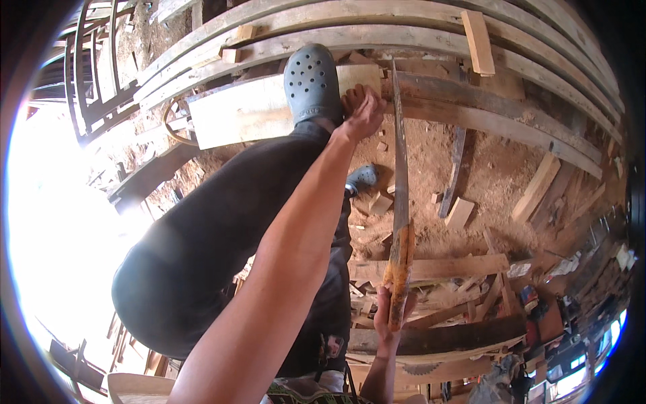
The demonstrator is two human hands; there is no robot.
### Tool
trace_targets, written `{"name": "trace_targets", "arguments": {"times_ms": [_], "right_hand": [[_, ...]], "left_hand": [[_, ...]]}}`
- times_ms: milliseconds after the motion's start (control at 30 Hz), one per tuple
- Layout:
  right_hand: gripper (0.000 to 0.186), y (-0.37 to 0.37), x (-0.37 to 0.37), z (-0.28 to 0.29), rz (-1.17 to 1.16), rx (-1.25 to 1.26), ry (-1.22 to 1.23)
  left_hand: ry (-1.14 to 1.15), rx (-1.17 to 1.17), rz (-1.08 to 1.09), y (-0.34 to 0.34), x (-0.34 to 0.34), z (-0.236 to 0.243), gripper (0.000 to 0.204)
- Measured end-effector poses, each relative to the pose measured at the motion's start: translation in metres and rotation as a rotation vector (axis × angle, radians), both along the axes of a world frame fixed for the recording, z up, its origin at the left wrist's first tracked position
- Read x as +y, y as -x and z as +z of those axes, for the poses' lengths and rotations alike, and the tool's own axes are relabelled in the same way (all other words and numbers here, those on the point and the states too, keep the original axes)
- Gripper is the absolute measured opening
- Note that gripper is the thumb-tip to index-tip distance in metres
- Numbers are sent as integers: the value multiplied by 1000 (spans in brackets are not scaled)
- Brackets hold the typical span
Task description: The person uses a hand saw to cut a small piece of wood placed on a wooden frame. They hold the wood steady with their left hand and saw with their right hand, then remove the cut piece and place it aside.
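My right hand [386, 311] grips the worn yellow-orange handle of a handsaw [402, 175]. The saw's long dark blade points away from me, and its tip reaches the right end of a pale wooden board [235, 111]. On that same end, just left of the blade, lies my left hand [362, 113], its fingers curled against the wood. My foot in a grey-blue clog [311, 81] presses on the board beside that hand. Whether the teeth touch the wood is hard to make out.
Long timber beams [350, 40] run across the far side, with a short wood block [478, 42] lying over them. Offcuts [460, 213] litter the sawdust-covered ground [431, 161]. My other clog [363, 176] stands below. More planks [437, 267] lie at the near right.
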State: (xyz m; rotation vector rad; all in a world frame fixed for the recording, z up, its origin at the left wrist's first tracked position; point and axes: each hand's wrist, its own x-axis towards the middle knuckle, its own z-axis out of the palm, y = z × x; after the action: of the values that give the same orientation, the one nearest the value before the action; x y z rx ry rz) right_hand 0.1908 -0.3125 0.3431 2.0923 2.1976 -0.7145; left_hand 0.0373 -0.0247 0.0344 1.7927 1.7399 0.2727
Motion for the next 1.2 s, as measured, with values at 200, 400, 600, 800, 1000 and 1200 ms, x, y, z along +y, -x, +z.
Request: {"name": "trace_targets", "arguments": {"times_ms": [200, 400, 600, 800, 1000, 1200], "right_hand": [[20, 4, 14, 2, -480, 423, 101], [26, 4, 24, 20, -50, 103, 22], [47, 1, 16, 28, -584, 484, 98], [18, 1, 13, 40, -732, 562, 179], [18, 1, 16, 48, -720, 399, 121], [18, 10, 29, 61, -750, 612, 383]], "left_hand": [[5, -11, 23, 2, -2, 3, 33], [-66, 163, -117, 1, -9, -10, 33], [-376, 166, -112, 12, -9, -38, 31], [9, 24, -34, 9, -6, -38, 23], [-178, -10, -115, 13, -4, -24, 22], [63, -42, -42, 10, 4, -10, 24]]}}
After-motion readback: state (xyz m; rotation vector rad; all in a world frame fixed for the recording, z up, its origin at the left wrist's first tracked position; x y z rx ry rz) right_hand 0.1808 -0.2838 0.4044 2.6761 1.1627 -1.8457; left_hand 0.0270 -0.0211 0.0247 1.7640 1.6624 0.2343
